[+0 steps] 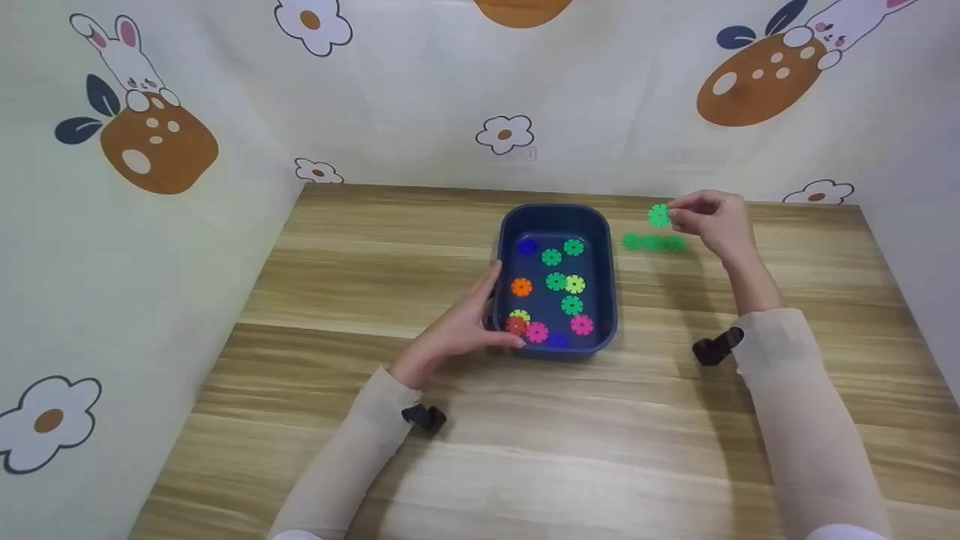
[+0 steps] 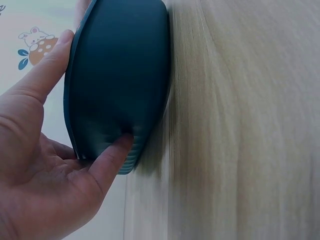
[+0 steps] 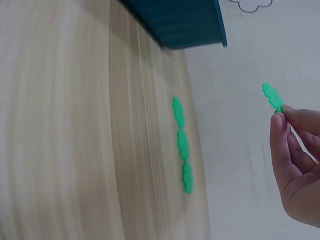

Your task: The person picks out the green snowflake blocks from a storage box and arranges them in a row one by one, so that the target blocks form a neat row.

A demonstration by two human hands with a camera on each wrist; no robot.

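Observation:
A dark blue rectangular plastic bin point(image 1: 556, 351) stands on the table, holding several notched flower-shaped discs in blue, green, yellow, orange, red and pink. My left hand point(image 1: 471, 321) holds its near left corner, thumb at the near rim and fingers along the left wall. In the left wrist view a fingertip point(image 2: 124, 141) presses the outer wall. Right of the bin, my right hand point(image 1: 712, 221) pinches a green notched disc point(image 1: 658, 216) by its edge between thumb and fingers, raised above the table. Below it, three green discs point(image 3: 183, 145) lie end to end in a row.
The wood-grain table point(image 1: 337, 270) meets a pale wall covering point(image 1: 405, 112) printed with rabbits and flowers along its back edge. Black camera mounts sit on the left cuff point(image 1: 424, 418) and the right cuff point(image 1: 718, 346).

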